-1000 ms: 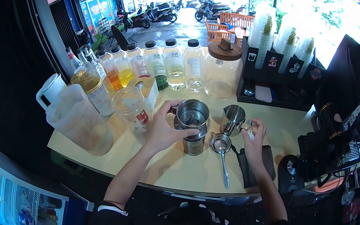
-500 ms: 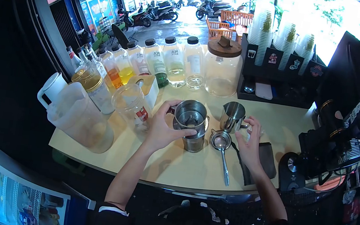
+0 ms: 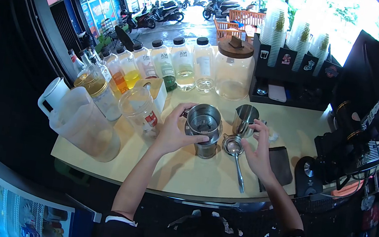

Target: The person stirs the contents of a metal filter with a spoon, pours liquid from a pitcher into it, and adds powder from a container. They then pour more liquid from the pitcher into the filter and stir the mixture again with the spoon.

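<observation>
My left hand (image 3: 175,133) is wrapped round a steel cup (image 3: 204,118) with a wide rim, which sits over a narrower metal base (image 3: 206,150) on the counter. Just right of it lies a small strainer (image 3: 233,146), its long handle pointing toward me. My right hand (image 3: 258,150) hovers over the counter beside the strainer, fingers apart and curved, with nothing visible in it. Its fingertips are near the handle side of a steel pitcher (image 3: 244,118). A dark folded cloth (image 3: 281,165) lies right of my right hand.
Left stand a large cloudy plastic pitcher (image 3: 85,121) and a clear jar (image 3: 137,104). A row of bottles (image 3: 185,64) and a wooden-lidded jar (image 3: 232,76) line the back. A black cup holder (image 3: 292,75) stands at back right, with a black machine (image 3: 350,146) at the right.
My right hand has moved slightly left and up, away from the cloth toward the strainer and pitcher. The steel cup in my left hand has shifted slightly right.
</observation>
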Motion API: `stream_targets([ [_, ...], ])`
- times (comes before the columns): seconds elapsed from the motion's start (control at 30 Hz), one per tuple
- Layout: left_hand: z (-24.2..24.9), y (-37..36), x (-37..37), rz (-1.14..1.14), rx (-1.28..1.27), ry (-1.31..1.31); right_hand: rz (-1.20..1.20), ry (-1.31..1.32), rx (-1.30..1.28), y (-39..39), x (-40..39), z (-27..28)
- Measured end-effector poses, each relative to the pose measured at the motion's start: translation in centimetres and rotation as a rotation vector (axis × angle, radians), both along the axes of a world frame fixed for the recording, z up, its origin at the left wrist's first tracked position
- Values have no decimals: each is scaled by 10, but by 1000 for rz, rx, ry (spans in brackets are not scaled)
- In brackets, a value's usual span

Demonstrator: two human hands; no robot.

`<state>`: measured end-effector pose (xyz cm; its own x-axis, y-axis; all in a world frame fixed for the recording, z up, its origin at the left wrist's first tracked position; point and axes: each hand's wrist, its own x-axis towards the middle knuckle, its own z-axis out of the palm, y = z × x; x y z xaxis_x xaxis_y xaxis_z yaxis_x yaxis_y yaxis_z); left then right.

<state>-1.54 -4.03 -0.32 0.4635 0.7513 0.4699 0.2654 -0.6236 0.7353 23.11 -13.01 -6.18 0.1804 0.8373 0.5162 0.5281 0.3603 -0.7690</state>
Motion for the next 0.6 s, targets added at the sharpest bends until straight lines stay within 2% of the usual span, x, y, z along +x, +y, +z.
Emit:
stream_targets([
  [0.23,-7,1,-1,11,21,40,33,-33,27,-6,-14,9],
  [0.37,-12,-3,-6,-7,23,-44,51,-60,48,-9,-22,25],
  [0.47,-16,-16,-19,58,141,-131,66,-70,153,-9,-29,42],
  [0.53,-30,-17,-40,179,424,-183,83,-101,192,-7,-33,59],
  [0.6,-37,-15,-66,225,519,-254,109,-139,265,-3,-46,83],
])
